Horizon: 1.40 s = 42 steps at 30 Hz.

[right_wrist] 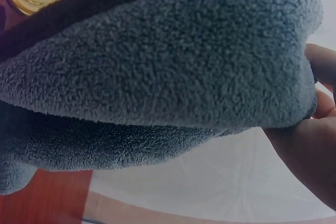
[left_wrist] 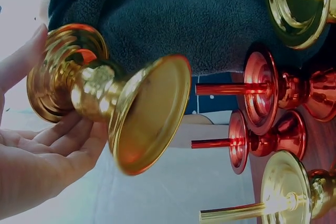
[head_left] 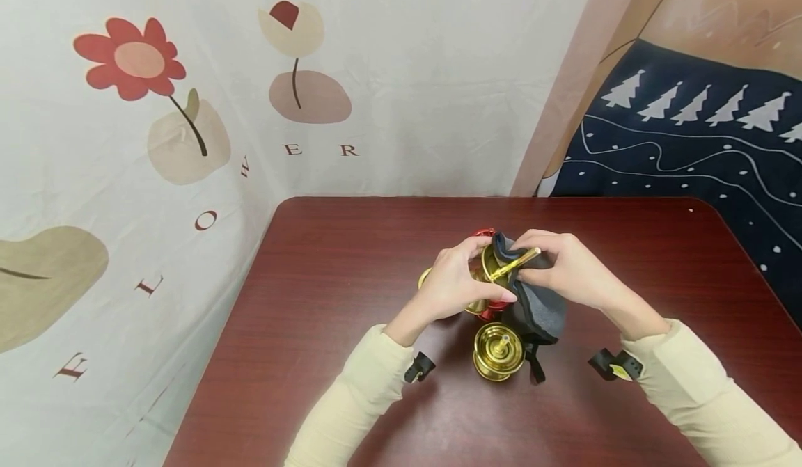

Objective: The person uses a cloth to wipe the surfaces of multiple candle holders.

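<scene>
My left hand (head_left: 460, 282) holds a gold candlestick (left_wrist: 97, 90) between thumb and fingers. It is tilted, and its gold rod (head_left: 519, 264) points to the right in the head view. In my right hand (head_left: 567, 268) a fuzzy grey towel (head_left: 544, 310) with a dark edge is pinched, close around the rod and the candlestick's rim. The same towel (right_wrist: 173, 61) fills much of the right wrist view, hanging in a fold from the fingers. Just in front of the towel, a second gold candlestick (head_left: 499, 352) stands upright on the table.
Two red candlesticks (left_wrist: 262, 95) and another gold one (left_wrist: 286, 187) stand on the table behind and beside my left hand. The dark red tabletop (head_left: 338, 258) ends at a white flower-printed curtain (head_left: 432, 105). A dark blue tree-printed cloth (head_left: 689, 126) hangs at the right.
</scene>
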### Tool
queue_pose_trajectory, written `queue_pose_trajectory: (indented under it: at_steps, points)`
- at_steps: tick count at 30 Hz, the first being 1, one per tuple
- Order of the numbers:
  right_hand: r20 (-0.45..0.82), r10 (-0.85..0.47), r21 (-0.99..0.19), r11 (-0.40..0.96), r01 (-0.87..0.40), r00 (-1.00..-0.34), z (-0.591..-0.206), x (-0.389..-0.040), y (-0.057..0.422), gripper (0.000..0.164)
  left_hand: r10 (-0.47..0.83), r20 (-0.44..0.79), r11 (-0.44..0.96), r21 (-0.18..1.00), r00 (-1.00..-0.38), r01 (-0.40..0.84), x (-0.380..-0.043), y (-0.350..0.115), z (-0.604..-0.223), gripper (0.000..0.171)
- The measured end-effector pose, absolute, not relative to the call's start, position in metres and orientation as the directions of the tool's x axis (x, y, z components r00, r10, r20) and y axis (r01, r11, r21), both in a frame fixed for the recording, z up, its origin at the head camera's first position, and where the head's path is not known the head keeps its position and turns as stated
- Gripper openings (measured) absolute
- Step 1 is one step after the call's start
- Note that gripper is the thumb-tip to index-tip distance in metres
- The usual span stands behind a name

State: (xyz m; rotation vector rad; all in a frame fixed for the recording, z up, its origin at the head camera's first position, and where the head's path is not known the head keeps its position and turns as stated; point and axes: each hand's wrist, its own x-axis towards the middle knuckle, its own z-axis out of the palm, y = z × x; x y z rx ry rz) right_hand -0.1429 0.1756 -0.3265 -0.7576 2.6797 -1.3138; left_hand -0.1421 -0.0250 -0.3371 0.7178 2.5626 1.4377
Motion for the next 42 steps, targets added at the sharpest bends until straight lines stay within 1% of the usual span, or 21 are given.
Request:
queue_pose_trajectory:
  at_steps: [3,7,13,15,21,28,32,38,42]
  points:
    - [0.151,-0.447,-0.781,0.493,-0.384,-0.881,-0.325,-0.144,0.178,0.026,0.467,0.108,0.464,0.815,-0.877,0.347,-0.143,-0.026,-0.335,0.075]
    - [0.190,-0.436,-0.804,0.445,-0.395,-0.880,-0.319,-0.145,0.182,0.026,0.497,0.104,0.463,0.808,-0.861,0.365,-0.147,-0.028,-0.334,0.073]
    - [0.230,-0.387,-0.805,0.441,-0.398,-0.893,-0.303,-0.142,0.191,0.025,0.513,0.089,0.472,0.801,-0.854,0.367,-0.150,-0.029,-0.334,0.069]
    - [0.239,-0.372,-0.809,0.435,-0.396,-0.897,-0.299,-0.142,0.194,0.026,0.520,0.077,0.449,0.823,-0.851,0.349,-0.150,-0.030,-0.334,0.069]
    - [0.264,-0.339,-0.821,0.413,-0.395,-0.903,-0.301,-0.144,0.198,0.026,0.561,0.060,0.312,0.908,-0.826,0.278,-0.153,-0.035,-0.331,0.070]
    - [0.294,-0.407,-0.764,0.444,-0.468,-0.865,-0.314,-0.145,0.186,0.024,0.584,0.047,0.268,0.931,-0.811,0.247,-0.156,-0.034,-0.325,0.072]
    - [0.298,-0.444,-0.735,0.458,-0.500,-0.845,-0.316,-0.146,0.182,0.023,0.573,0.008,0.245,0.953,-0.819,0.181,-0.157,-0.033,-0.325,0.074]
    - [0.252,-0.475,-0.695,0.518,-0.499,-0.843,-0.316,-0.150,0.178,0.023,0.553,-0.036,0.227,0.968,-0.832,0.109,-0.159,-0.033,-0.326,0.067]
    - [0.249,-0.514,-0.691,0.499,-0.522,-0.821,-0.319,-0.154,0.179,0.026,0.565,-0.050,0.214,0.973,-0.823,0.088,-0.159,-0.033,-0.326,0.061]
